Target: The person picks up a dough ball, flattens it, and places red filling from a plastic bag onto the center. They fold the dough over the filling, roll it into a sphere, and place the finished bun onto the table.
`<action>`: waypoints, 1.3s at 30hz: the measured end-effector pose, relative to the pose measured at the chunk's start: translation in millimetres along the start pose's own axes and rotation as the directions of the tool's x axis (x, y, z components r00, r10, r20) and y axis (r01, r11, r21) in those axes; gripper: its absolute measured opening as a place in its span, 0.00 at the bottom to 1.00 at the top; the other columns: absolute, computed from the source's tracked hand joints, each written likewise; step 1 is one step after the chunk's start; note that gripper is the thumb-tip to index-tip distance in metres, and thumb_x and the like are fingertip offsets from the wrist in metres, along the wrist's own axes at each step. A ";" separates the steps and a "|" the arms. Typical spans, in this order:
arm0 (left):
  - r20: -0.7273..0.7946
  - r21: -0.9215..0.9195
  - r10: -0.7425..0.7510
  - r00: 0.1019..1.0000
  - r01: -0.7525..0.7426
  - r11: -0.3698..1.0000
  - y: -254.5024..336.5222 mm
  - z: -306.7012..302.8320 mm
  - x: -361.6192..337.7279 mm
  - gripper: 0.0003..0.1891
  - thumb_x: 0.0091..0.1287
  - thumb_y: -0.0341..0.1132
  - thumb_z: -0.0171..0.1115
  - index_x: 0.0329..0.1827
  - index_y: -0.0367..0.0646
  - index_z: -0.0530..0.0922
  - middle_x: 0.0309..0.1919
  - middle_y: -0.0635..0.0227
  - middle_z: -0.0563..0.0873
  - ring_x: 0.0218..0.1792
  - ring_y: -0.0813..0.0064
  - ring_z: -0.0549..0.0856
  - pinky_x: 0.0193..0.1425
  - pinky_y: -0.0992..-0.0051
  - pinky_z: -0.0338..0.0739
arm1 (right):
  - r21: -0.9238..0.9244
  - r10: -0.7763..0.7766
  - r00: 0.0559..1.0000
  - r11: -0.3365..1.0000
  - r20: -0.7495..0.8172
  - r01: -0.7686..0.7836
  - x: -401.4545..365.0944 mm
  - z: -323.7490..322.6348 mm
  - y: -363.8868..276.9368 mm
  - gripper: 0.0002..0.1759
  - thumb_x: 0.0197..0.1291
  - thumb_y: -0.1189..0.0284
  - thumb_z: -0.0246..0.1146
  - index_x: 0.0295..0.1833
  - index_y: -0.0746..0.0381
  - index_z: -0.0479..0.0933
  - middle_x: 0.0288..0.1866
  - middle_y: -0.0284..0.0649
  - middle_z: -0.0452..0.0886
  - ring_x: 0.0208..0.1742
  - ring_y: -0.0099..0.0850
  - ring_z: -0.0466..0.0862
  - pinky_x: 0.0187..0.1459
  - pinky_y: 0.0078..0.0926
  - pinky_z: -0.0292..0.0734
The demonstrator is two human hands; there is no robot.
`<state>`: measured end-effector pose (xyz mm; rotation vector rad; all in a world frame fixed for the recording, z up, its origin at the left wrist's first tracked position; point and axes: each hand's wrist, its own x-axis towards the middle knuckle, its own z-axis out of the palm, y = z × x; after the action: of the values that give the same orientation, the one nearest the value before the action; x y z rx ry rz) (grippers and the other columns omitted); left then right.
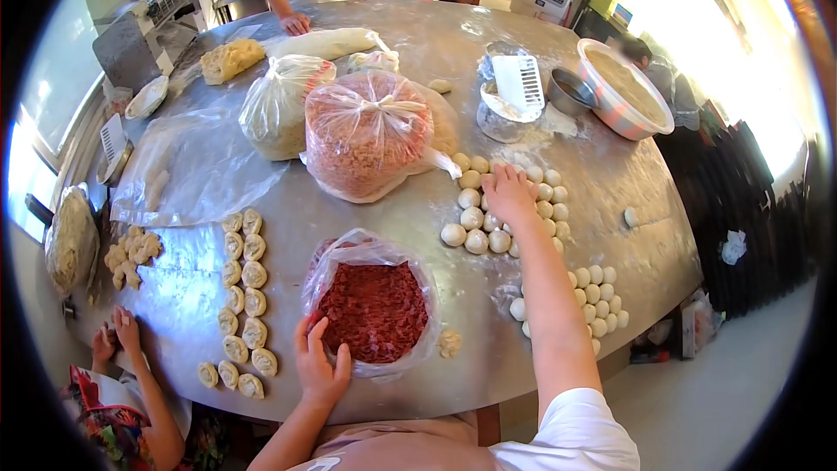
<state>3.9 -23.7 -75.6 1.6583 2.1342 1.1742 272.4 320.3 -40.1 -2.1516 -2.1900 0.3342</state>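
My left hand (321,368) rests with its fingers apart against the near left side of a clear plastic bag (418,266) opened around dark red filling (373,312). Over on the right, my right hand (511,199) reaches into a cluster of round dough balls (473,218), fingers spread and touching the far ones. The palm hides some of the balls beneath. A second group of smaller dough balls (602,292) lies right of my forearm. Beside the filling bag sits a small lump of dough (449,343).
Shaped dough pieces (254,275) stand in rows on the left. Tied bags of pinkish filling (370,131) and paler filling (283,109) occupy the middle. A tub (623,92), metal pot (571,94) and white slotted scraper (519,83) are far right. Co-workers' hands (126,331) (295,23) are at the table's edges.
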 end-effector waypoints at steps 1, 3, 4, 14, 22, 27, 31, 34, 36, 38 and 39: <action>0.000 -0.012 -0.008 1.000 0.008 1.000 0.1 -0.1 -0.3 0.26 0.56 0.32 0.65 0.60 0.37 0.73 0.63 0.43 0.70 0.61 0.44 0.73 0.65 0.58 0.69 | 0.006 0.000 1.000 1.000 -0.018 0.000 -0.1 -0.2 -5.6 0.33 0.72 0.47 0.42 0.75 0.54 0.61 0.80 0.43 0.55 0.80 0.47 0.51 0.75 0.58 0.41; 0.003 -0.013 -0.021 1.000 0.021 1.000 0.0 -0.4 -0.7 0.26 0.56 0.32 0.65 0.60 0.37 0.73 0.63 0.43 0.70 0.61 0.44 0.73 0.65 0.57 0.69 | 0.017 0.005 0.999 1.000 -0.053 -0.004 -1.9 -0.2 -17.3 0.33 0.72 0.47 0.42 0.74 0.54 0.62 0.79 0.43 0.56 0.79 0.47 0.53 0.75 0.59 0.42; 0.007 -0.013 -0.026 1.000 0.026 1.000 0.0 -0.5 -0.8 0.26 0.56 0.32 0.65 0.60 0.37 0.73 0.63 0.43 0.70 0.61 0.44 0.73 0.65 0.57 0.69 | 0.000 -0.047 0.997 0.999 -0.066 0.047 -1.9 2.3 -23.5 0.33 0.71 0.48 0.43 0.74 0.55 0.62 0.79 0.43 0.56 0.78 0.47 0.54 0.75 0.59 0.42; -0.014 -0.038 -0.010 1.000 0.010 0.999 2.9 -0.8 -0.5 0.26 0.57 0.32 0.64 0.60 0.36 0.73 0.62 0.44 0.71 0.61 0.45 0.73 0.66 0.57 0.69 | 0.072 -0.289 0.901 0.942 -0.322 0.328 -51.4 7.4 -83.2 0.21 0.69 0.55 0.52 0.53 0.59 0.77 0.55 0.46 0.80 0.60 0.47 0.76 0.63 0.54 0.63; -0.014 -0.028 0.019 1.000 -0.019 0.999 0.8 -3.0 0.4 0.25 0.58 0.32 0.64 0.60 0.36 0.73 0.62 0.44 0.71 0.61 0.45 0.74 0.66 0.57 0.69 | 0.508 -0.433 0.817 0.641 -0.379 0.576 -182.3 15.3 -81.8 0.10 0.62 0.67 0.66 0.33 0.62 0.79 0.26 0.45 0.81 0.26 0.43 0.81 0.28 0.35 0.75; -0.012 -0.053 0.013 1.000 -0.014 0.998 -1.3 -3.2 0.3 0.25 0.58 0.32 0.65 0.60 0.36 0.73 0.62 0.44 0.71 0.61 0.45 0.73 0.66 0.58 0.69 | 0.574 -0.493 0.827 0.606 -0.271 0.550 -234.3 23.6 -66.8 0.08 0.61 0.69 0.67 0.34 0.62 0.79 0.25 0.43 0.80 0.24 0.39 0.80 0.27 0.31 0.73; 0.005 -0.054 0.010 1.000 -0.009 0.998 -1.8 -8.9 -0.8 0.24 0.60 0.32 0.64 0.61 0.37 0.72 0.62 0.45 0.71 0.62 0.47 0.73 0.66 0.59 0.68 | 0.562 -0.500 0.825 0.615 -0.264 0.553 -256.4 39.1 -62.2 0.07 0.61 0.69 0.67 0.35 0.62 0.79 0.26 0.42 0.81 0.25 0.38 0.80 0.28 0.31 0.74; 0.048 -0.186 -0.029 0.998 0.037 0.982 -5.7 -16.3 -0.2 0.23 0.62 0.32 0.63 0.61 0.36 0.72 0.63 0.47 0.71 0.62 0.50 0.73 0.66 0.61 0.68 | 0.511 -0.487 0.825 0.650 -0.287 0.562 -266.3 41.1 -67.5 0.08 0.61 0.68 0.67 0.35 0.60 0.79 0.28 0.40 0.82 0.26 0.40 0.82 0.27 0.32 0.76; 0.081 -0.287 -0.109 0.991 0.128 0.949 -14.1 -28.2 -4.6 0.23 0.62 0.31 0.62 0.61 0.36 0.72 0.63 0.48 0.71 0.62 0.51 0.73 0.67 0.61 0.68 | 0.507 -0.493 0.812 0.636 -0.313 0.581 -268.5 39.2 -73.1 0.07 0.60 0.67 0.67 0.35 0.59 0.78 0.27 0.40 0.82 0.25 0.39 0.82 0.27 0.33 0.76; 0.104 -0.291 -0.179 0.978 0.202 0.935 -10.9 -53.7 -7.2 0.23 0.62 0.29 0.61 0.61 0.35 0.72 0.62 0.49 0.73 0.63 0.52 0.73 0.68 0.62 0.66 | 0.493 -0.494 0.812 0.647 -0.311 0.582 -267.8 33.9 -81.5 0.07 0.60 0.67 0.67 0.37 0.59 0.79 0.29 0.39 0.82 0.27 0.39 0.82 0.28 0.33 0.76; 0.032 -0.224 -0.140 0.990 0.144 0.964 -14.0 -65.9 -11.9 0.23 0.62 0.29 0.61 0.61 0.35 0.72 0.62 0.49 0.74 0.62 0.52 0.73 0.68 0.61 0.66 | 0.479 -0.494 0.818 0.664 -0.295 0.574 -267.3 29.7 -86.5 0.08 0.60 0.68 0.68 0.39 0.59 0.79 0.31 0.39 0.82 0.28 0.39 0.82 0.29 0.33 0.77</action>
<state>-40.6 -65.5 -44.8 1.3890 1.9875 1.2997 189.4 50.8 -22.4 -1.1258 -2.1615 0.6478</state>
